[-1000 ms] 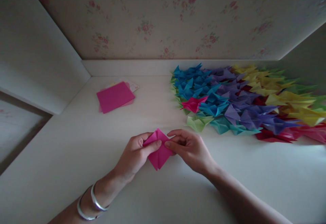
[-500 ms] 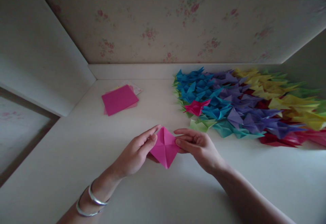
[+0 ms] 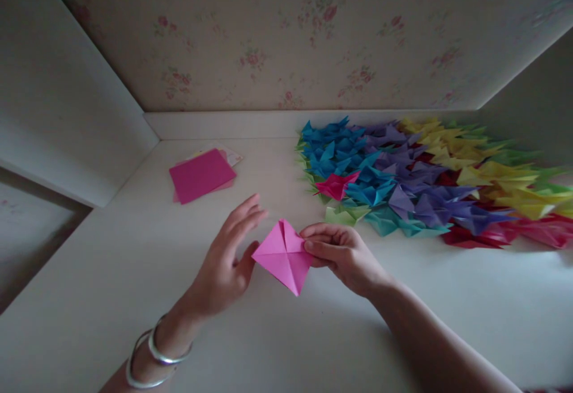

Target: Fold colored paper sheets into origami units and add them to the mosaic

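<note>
A square of pink origami paper (image 3: 284,259), creased crosswise and turned like a diamond, is held up over the white table. My right hand (image 3: 342,256) pinches its right corner between thumb and fingers. Just left of the paper, my left hand (image 3: 230,259) is open, its fingers spread and pointing away from me. The left thumb is very near the paper's left corner; whether it touches I cannot tell. Two silver bangles (image 3: 163,348) circle my left wrist.
Magenta paper sheets (image 3: 203,175) lie stacked at the back left of the white table (image 3: 111,285). Many folded paper cranes (image 3: 425,184) in blue, purple, yellow, red and green cover the back right. One pink crane (image 3: 336,186) rests at their left edge. A flowered wall stands behind.
My left hand has let go of the pink paper and moved left, its fingers opening. The right hand keeps its pinch, and the paper has tilted slightly.
</note>
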Demonstrator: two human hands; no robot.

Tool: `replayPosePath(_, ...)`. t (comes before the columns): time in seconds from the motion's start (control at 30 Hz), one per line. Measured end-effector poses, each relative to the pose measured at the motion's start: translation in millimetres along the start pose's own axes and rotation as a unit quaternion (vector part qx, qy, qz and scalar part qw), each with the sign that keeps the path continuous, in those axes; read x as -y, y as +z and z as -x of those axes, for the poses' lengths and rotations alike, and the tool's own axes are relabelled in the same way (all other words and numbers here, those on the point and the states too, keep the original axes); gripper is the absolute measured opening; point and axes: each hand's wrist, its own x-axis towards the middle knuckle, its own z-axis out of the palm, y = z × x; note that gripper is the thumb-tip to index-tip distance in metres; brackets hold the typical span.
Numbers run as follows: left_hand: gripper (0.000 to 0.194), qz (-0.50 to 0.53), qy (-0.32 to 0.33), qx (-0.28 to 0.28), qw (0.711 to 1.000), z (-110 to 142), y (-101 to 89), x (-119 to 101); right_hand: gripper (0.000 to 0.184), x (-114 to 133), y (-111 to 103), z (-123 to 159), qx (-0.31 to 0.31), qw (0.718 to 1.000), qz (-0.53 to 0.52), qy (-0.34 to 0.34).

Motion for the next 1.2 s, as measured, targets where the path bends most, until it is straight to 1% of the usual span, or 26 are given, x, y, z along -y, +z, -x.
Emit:
replayPosePath(0.03,0.053,-0.052,0.067,0.036,0.996,0.8,-0.4,2.0,0.024,0.1,0.2,-0.1,0.009,1.000,-0.003,0.007)
replayPosePath(0.07,0.054,-0.086,0.120,0.065,0.987,1.1,-0.9,3.4,0.024,0.1,0.4,-0.3,0.018,1.000,-0.004,0.015)
replayPosePath(0.1,0.052,-0.106,0.160,0.084,0.978,1.1,-1.3,4.5,0.024,0.0,0.5,-0.7,0.024,0.999,-0.004,0.023)
replayPosePath(0.17,0.045,-0.112,0.201,0.103,0.968,0.4,-1.9,5.0,0.025,-0.8,0.3,-1.8,0.022,0.999,-0.002,0.034)
replayPosePath(0.23,0.038,-0.099,0.206,0.112,0.967,0.0,-1.5,3.2,0.027,-2.2,-0.3,-2.6,0.014,0.999,0.011,0.040)
replayPosePath(0.3,0.030,-0.081,0.166,0.100,0.978,0.8,0.4,-0.9,0.028,-3.2,-0.8,-2.1,0.030,0.998,0.044,0.036)
replayPosePath(0.33,0.027,-0.073,0.122,0.084,0.986,1.5,1.8,-3.6,0.031,-3.2,-0.7,-1.2,0.049,0.996,0.066,0.026)
replayPosePath(0.37,0.025,-0.063,0.061,0.063,0.994,2.2,3.2,-6.5,0.036,-3.0,-0.2,0.1,0.070,0.994,0.089,0.007)
replayPosePath(0.43,0.027,-0.027,-0.059,0.037,0.997,2.8,6.0,-12.1,0.045,-2.1,1.9,3.5,0.108,0.983,0.141,-0.046)
replayPosePath(0.47,0.027,-0.002,-0.109,0.030,0.994,2.5,7.1,-14.4,0.045,-1.9,3.6,5.3,0.115,0.976,0.170,-0.071)
replayPosePath(0.53,0.023,0.063,-0.186,0.026,0.980,1.0,8.5,-17.9,0.036,-2.5,7.4,8.2,0.109,0.964,0.223,-0.097)
replayPosePath(0.57,0.021,0.100,-0.217,0.027,0.971,0.1,8.8,-19.0,0.033,-3.5,9.2,9.0,0.098,0.961,0.238,-0.101)
replayPosePath(0.63,0.023,0.174,-0.263,0.040,0.948,-1.6,8.9,-20.3,0.030,-6.2,11.7,9.8,0.070,0.963,0.237,-0.104)
replayPosePath(0.7,0.026,0.227,-0.287,0.059,0.929,-2.2,8.6,-20.6,0.030,-8.3,12.5,9.8,0.051,0.969,0.219,-0.107)
replayPosePath(0.73,0.026,0.241,-0.292,0.065,0.923,-2.2,8.4,-20.6,0.030,-8.8,12.4,9.9,0.046,0.970,0.213,-0.106)
replayPosePath(0.83,0.026,0.255,-0.294,0.083,0.917,-1.8,6.6,-20.5,0.029,-7.7,11.9,11.3,0.044,0.970,0.214,-0.108)
replayPosePath(1.07,0.024,0.245,-0.300,0.161,0.908,-5.6,2.0,-24.2,0.020,-2.9,13.6,14.5,0.057,0.977,0.176,-0.110)
replayPosePath(1.13,0.022,0.258,-0.311,0.162,0.900,-5.1,2.8,-24.4,0.020,-4.0,11.8,13.5,0.058,0.982,0.153,-0.098)
replayPosePath(1.2,0.020,0.289,-0.328,0.143,0.888,-3.0,3.9,-23.5,0.016,-5.9,9.7,12.3,0.057,0.989,0.111,-0.081)
